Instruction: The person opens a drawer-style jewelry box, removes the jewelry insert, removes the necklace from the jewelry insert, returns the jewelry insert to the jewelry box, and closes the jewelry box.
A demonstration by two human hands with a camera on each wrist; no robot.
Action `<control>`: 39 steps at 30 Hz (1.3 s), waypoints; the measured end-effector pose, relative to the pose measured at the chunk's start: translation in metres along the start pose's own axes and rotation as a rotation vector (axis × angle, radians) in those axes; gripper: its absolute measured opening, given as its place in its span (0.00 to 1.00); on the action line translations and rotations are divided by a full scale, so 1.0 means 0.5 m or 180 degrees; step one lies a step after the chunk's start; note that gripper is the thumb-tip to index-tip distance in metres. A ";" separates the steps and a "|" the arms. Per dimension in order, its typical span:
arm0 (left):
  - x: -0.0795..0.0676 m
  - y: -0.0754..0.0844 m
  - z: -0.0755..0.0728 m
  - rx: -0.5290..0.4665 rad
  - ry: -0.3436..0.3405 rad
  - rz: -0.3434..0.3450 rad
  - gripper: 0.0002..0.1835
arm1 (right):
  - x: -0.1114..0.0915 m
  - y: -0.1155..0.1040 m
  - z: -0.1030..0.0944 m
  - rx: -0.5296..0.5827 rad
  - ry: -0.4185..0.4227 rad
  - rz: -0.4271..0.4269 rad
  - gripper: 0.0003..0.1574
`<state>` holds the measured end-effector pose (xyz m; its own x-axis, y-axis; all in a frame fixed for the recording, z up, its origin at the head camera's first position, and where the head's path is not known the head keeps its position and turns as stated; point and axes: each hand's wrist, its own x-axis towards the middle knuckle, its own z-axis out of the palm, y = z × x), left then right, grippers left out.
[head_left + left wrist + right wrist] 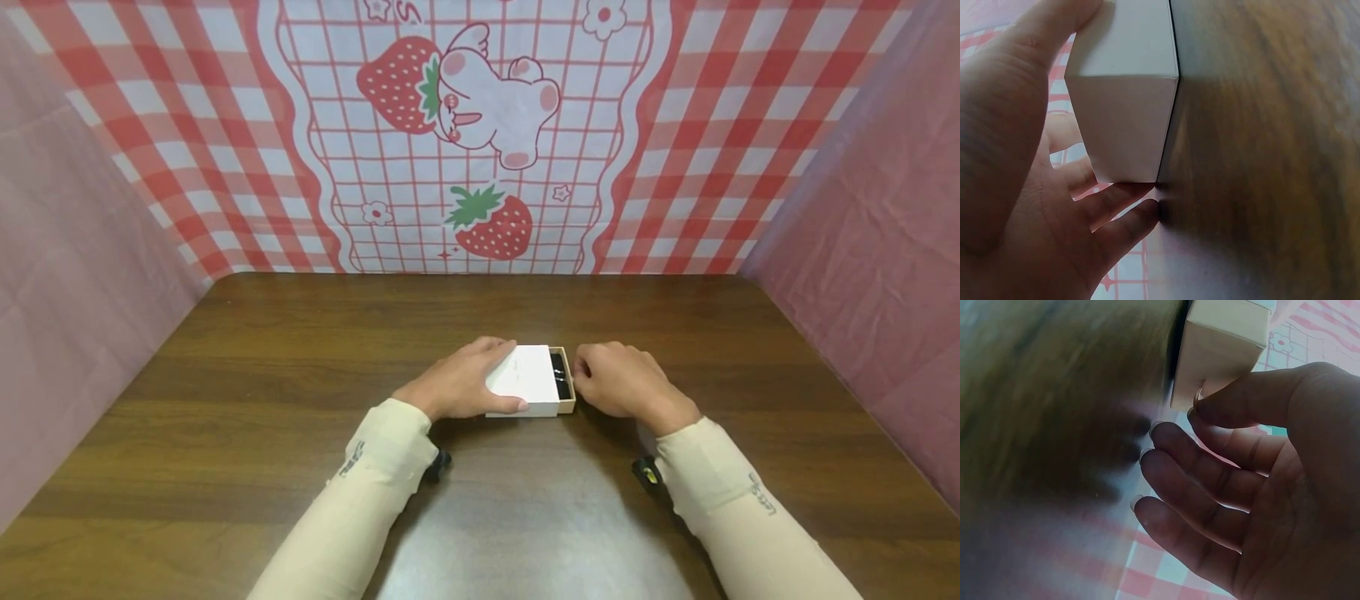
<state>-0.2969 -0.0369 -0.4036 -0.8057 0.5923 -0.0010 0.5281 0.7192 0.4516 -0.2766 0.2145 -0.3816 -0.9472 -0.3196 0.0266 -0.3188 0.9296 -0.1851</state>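
Note:
A white slide-out box (536, 377) lies on the table in the head view, its cream inner drawer (567, 407) sticking out a little to the right. Something black with small silvery marks (559, 375) shows inside the drawer. My left hand (465, 382) grips the white outer sleeve (1124, 125), thumb along the near side and fingers round the far side. At the drawer's end, my right hand (621, 379) pinches a small pull tab (1199, 392) between thumb and forefinger. The other three fingers (1179, 475) are loosely curled just below, holding nothing.
The brown wooden table (225, 400) runs to a back wall hung with a red-and-white checked cloth (480, 167). Pink cloth (862, 208) hangs along both sides. Dark wrist devices (647, 473) sit under both cream sleeves.

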 end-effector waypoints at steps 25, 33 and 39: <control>-0.001 -0.004 0.003 -0.0074 -0.0006 -0.0015 0.53 | -0.001 0.004 0.002 0.0017 -0.0017 0.0009 0.08; 0.000 -0.002 -0.001 -0.0037 0.0003 -0.0007 0.53 | 0.001 0.006 0.002 0.0061 -0.0038 -0.0003 0.07; 0.002 -0.001 -0.003 -0.0031 -0.0021 0.0002 0.53 | 0.002 0.010 0.001 0.0053 -0.0023 0.0006 0.08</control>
<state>-0.2984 -0.0371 -0.4023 -0.8035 0.5953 -0.0067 0.5260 0.7152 0.4601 -0.2791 0.2185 -0.3830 -0.9475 -0.3193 0.0191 -0.3164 0.9270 -0.2014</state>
